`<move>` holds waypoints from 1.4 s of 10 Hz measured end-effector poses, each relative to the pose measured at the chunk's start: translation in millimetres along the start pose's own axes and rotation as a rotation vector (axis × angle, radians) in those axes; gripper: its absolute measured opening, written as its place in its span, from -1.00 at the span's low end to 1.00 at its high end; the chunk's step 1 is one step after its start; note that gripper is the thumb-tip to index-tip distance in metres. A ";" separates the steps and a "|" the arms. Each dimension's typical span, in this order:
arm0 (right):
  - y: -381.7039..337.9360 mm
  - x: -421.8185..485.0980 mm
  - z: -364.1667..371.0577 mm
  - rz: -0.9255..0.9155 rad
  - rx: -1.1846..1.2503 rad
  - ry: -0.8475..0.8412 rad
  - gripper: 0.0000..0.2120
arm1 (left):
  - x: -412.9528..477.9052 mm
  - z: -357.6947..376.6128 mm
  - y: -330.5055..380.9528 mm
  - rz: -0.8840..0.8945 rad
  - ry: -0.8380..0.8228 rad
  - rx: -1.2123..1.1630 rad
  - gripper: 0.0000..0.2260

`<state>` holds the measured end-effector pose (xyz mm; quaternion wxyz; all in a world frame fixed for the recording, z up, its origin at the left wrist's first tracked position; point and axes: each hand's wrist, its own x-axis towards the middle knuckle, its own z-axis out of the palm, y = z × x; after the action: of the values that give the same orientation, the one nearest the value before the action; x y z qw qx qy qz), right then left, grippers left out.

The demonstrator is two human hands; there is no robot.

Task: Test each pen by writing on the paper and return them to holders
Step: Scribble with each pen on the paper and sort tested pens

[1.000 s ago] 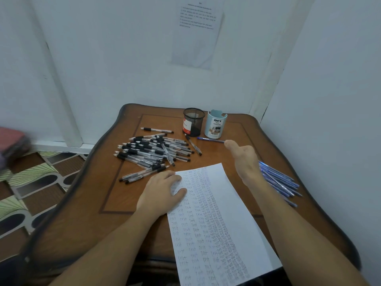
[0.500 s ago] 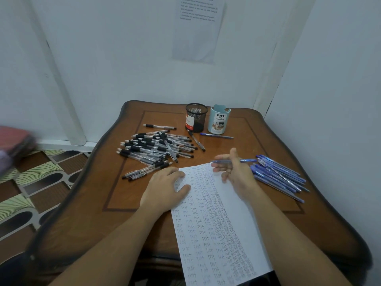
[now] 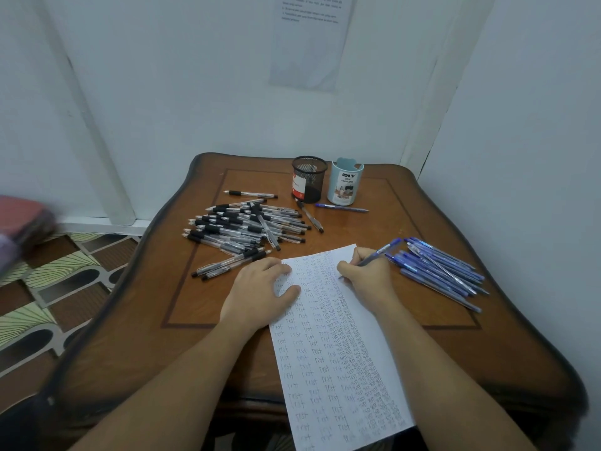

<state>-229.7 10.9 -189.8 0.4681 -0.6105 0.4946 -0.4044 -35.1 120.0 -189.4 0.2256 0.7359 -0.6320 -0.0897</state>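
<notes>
Head view: right hand (image 3: 367, 276) pinches blue pen (image 3: 384, 250) on paper (image 3: 341, 369); left hand (image 3: 257, 288) spread flat.

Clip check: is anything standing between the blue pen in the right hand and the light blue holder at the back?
Nothing tall. Between the held pen in the right hand and the light blue holder is bare table, apart from one loose blue pen lying flat just in front of it.

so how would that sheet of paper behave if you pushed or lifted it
Probably slides easily: the paper is one thin sheet on a glossy table, with the left hand resting on it while the right hand holds a blue pen to it. Likely floppy when lifted; its near end overhangs the table edge.
</notes>
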 end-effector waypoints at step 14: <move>-2.6 -3.0 2.2 -0.038 -0.100 0.006 -0.54 | 1.3 1.8 -2.8 -0.012 -0.013 0.005 -0.57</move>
<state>-227.5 14.4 -187.8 0.4280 -0.6412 0.5039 -0.3897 -33.2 118.7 -192.0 0.2193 0.7396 -0.6293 -0.0942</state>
